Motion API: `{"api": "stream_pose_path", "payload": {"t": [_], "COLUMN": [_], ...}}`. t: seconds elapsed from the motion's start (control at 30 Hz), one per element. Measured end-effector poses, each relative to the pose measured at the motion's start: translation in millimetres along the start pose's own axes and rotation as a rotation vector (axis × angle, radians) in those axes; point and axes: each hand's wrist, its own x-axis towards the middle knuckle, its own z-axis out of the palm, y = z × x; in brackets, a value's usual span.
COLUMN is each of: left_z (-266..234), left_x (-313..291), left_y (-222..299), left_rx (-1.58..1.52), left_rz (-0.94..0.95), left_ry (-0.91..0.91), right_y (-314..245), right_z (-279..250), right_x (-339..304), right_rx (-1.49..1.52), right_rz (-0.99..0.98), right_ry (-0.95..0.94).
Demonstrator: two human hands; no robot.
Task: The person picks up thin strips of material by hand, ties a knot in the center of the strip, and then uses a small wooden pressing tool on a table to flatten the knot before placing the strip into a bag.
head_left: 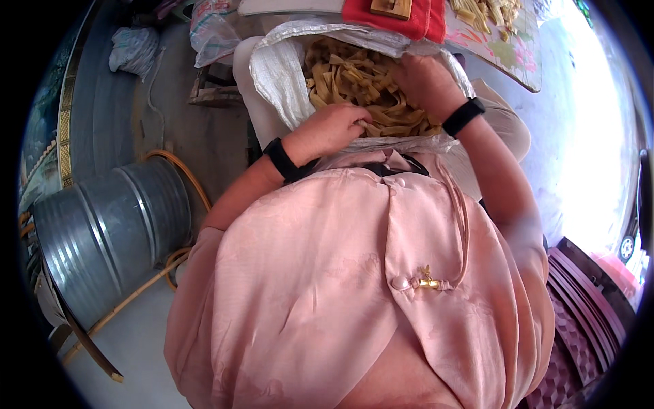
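Observation:
Across my lap a white woven sack (281, 75) lies with its mouth spread wide. Inside is a tangle of flat, yellow-brown dried strips (381, 102). My left hand (330, 129) rests at the near left of the opening, its fingers curled and pinched at the strips' edge; what is between them is too small to make out. Over the right side of the strips reaches my right hand (428, 82), bent down close to the far rim of the sack. Its fingertips are partly hidden, and I cannot see what they touch.
Beyond the sack are a red cloth (426, 24) with a wooden block (390, 7) and a floral table (514, 58) bearing more strips. A metal drum (112, 232) and bamboo pole (129, 307) lie left, plastic bags (133, 53) far left. Purple panels (589, 307) stand right.

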Motion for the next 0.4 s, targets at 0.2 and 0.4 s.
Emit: {"api": "stream_pose_path", "payload": {"t": [0.2, 0.4], "left_z": [-9, -22], "left_x": [-3, 13], "left_y": [10, 1], "left_rx": [-0.058, -0.021], "left_rz": [-0.019, 0.163], "left_ry": [0.046, 0.375], "right_y": [-9, -6], "right_z": [7, -4], "right_x": [-5, -20], "right_rx": [-0.208, 0.145], "right_rz": [0.209, 0.014], "right_ry": [-0.187, 0.06]}}
